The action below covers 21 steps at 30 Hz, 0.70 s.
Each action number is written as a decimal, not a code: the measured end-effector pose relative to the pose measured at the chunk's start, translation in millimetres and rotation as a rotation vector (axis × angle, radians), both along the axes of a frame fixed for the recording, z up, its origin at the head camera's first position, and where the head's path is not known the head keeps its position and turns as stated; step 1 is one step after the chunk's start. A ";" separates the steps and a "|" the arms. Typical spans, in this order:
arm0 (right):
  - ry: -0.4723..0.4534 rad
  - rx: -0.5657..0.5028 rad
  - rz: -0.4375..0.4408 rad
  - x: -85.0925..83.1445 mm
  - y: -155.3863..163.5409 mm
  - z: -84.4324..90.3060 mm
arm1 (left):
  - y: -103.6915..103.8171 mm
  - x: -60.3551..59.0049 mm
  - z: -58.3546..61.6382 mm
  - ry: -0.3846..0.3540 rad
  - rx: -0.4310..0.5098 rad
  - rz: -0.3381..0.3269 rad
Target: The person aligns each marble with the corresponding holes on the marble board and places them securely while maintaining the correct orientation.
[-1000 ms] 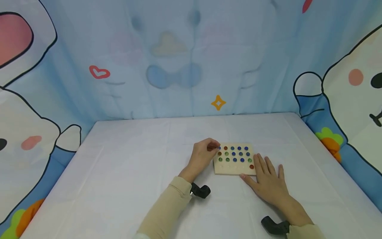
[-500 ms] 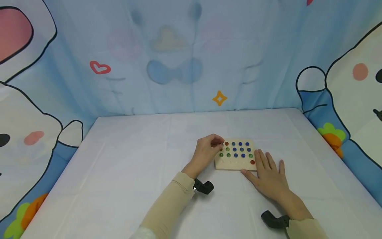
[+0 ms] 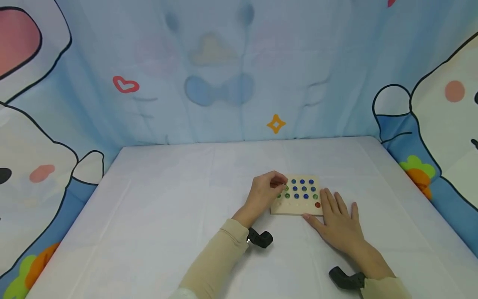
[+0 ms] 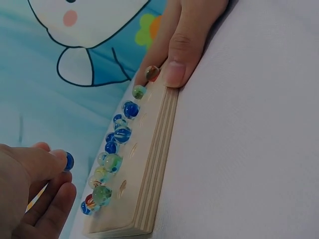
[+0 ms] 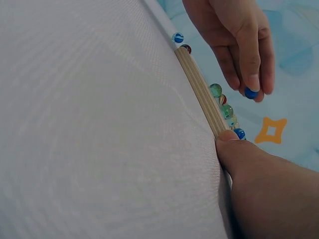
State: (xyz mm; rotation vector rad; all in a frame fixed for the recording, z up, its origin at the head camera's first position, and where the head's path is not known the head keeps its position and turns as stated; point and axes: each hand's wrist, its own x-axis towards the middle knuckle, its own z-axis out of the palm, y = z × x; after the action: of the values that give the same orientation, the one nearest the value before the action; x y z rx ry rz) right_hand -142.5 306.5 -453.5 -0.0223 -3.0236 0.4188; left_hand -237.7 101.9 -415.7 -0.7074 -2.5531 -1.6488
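Note:
A small wooden board with rows of dimples lies on the white table. It carries blue marbles, a few green ones and a red one. My left hand hovers over the board's left side and pinches a blue marble between thumb and fingertips, also seen as the blue marble in the right wrist view. My right hand lies flat on the table at the board's right near corner. Its thumb presses against the board's edge.
The white cloth-covered table stretches wide to the left and front. A blue cartoon backdrop closes it in at the back and both sides. Black wrist camera mounts sit on both forearms.
My left hand has drifted a little to the right, from the board's far left corner to above its left columns, still pinching. The right hand has stayed flat beside the board.

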 end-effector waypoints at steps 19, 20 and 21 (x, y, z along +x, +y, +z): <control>-0.013 0.005 -0.006 4.3 0.0 1.0 | 15.8 13.8 -1.4 0.020 -0.006 -0.096; -0.014 0.003 -0.008 5.0 0.2 1.1 | 17.4 14.7 -1.4 0.028 -0.008 -0.107; -0.012 0.003 -0.009 5.3 0.2 1.1 | 18.5 15.3 -1.5 0.034 -0.010 -0.114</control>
State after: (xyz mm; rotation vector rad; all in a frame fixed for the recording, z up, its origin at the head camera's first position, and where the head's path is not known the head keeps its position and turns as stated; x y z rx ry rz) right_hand -137.2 306.7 -452.4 -0.0384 -3.0345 0.4149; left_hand -222.4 120.4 -417.2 -0.8893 -2.5442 -1.6404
